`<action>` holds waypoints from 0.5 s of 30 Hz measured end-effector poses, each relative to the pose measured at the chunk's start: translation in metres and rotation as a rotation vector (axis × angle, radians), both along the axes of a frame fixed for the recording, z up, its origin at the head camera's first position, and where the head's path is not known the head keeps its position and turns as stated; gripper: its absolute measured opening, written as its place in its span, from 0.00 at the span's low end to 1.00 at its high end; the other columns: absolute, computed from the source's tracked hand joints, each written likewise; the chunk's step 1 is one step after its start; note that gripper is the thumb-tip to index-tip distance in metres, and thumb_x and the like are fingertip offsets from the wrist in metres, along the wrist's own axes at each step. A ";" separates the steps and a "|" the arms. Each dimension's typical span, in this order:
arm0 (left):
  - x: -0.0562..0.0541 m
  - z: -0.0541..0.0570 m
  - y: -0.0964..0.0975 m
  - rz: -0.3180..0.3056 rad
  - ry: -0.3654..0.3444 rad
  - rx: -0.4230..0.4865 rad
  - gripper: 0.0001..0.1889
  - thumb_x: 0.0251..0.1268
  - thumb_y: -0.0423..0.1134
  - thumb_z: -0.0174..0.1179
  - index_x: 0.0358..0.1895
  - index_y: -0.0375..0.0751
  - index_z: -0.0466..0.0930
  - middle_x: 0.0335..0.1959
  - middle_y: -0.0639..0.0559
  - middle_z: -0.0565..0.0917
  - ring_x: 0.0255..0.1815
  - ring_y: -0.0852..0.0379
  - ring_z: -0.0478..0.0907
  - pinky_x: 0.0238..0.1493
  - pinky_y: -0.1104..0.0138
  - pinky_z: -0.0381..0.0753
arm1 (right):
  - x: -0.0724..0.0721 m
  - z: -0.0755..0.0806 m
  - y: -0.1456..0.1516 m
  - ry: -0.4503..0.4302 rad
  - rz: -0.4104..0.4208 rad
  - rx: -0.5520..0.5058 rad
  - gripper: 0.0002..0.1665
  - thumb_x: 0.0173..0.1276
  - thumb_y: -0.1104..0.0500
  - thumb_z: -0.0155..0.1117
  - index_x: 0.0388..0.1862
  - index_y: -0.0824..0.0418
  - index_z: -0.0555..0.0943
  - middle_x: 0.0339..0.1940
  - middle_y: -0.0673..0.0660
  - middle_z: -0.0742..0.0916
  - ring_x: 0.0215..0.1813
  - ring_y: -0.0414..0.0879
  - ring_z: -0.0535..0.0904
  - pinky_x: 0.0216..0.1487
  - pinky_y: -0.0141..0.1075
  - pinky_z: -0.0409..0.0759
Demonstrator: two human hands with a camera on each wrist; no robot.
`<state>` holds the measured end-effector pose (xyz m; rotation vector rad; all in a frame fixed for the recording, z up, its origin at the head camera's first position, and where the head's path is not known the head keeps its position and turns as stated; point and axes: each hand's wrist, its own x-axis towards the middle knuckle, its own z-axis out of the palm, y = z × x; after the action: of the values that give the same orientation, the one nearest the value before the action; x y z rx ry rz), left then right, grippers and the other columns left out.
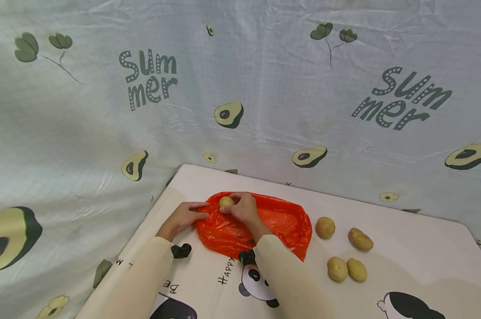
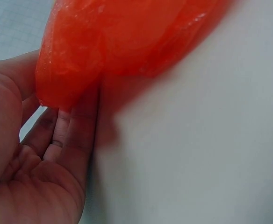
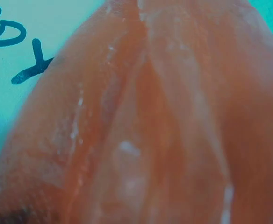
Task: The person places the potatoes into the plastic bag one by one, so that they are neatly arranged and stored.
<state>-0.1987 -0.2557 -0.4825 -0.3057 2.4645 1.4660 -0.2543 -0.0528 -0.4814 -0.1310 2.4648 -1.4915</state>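
Note:
A red plastic bag (image 1: 272, 215) lies spread on the table with its mouth facing up. At its far left part, my right hand (image 1: 244, 209) holds a small round potato (image 1: 226, 202) between thumb and fingers, over the bag's inside. My left hand (image 1: 183, 217) grips the bag's left edge. In the left wrist view, the thumb and fingers of the left hand (image 2: 47, 140) lie on either side of the red plastic (image 2: 71, 56). Blurred folds of the bag (image 3: 141, 130) fill most of the right wrist view, where the right hand itself is hidden.
To the right of the bag, several potatoes lie on the table: one round (image 1: 325, 227), one longer (image 1: 360, 239), and two side by side, the left one (image 1: 338, 269) beside the right one (image 1: 357, 270). A printed cloth (image 1: 264, 146) hangs behind the white table (image 1: 416, 239).

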 end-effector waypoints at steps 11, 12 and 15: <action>-0.001 -0.003 -0.001 0.012 -0.001 -0.008 0.24 0.72 0.40 0.64 0.69 0.44 0.80 0.72 0.38 0.78 0.60 0.45 0.81 0.61 0.58 0.87 | -0.001 -0.004 0.001 0.010 -0.003 0.002 0.30 0.62 0.56 0.80 0.62 0.61 0.84 0.55 0.60 0.88 0.52 0.55 0.81 0.58 0.48 0.88; -0.001 -0.003 -0.001 0.015 -0.001 -0.009 0.24 0.72 0.40 0.65 0.69 0.44 0.80 0.71 0.38 0.78 0.59 0.46 0.81 0.59 0.59 0.87 | -0.001 -0.004 0.001 0.009 -0.003 -0.001 0.30 0.62 0.56 0.80 0.62 0.61 0.85 0.55 0.61 0.88 0.52 0.55 0.81 0.58 0.48 0.88; -0.001 -0.002 -0.001 0.021 -0.003 -0.006 0.24 0.72 0.40 0.65 0.69 0.44 0.80 0.71 0.38 0.79 0.57 0.47 0.81 0.56 0.62 0.87 | -0.002 -0.004 0.001 0.010 -0.008 -0.006 0.30 0.61 0.56 0.81 0.62 0.61 0.85 0.54 0.61 0.88 0.52 0.55 0.81 0.58 0.48 0.88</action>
<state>-0.1994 -0.2564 -0.4844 -0.3353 2.4712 1.4651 -0.2565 -0.0521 -0.4855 -0.1300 2.4720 -1.5054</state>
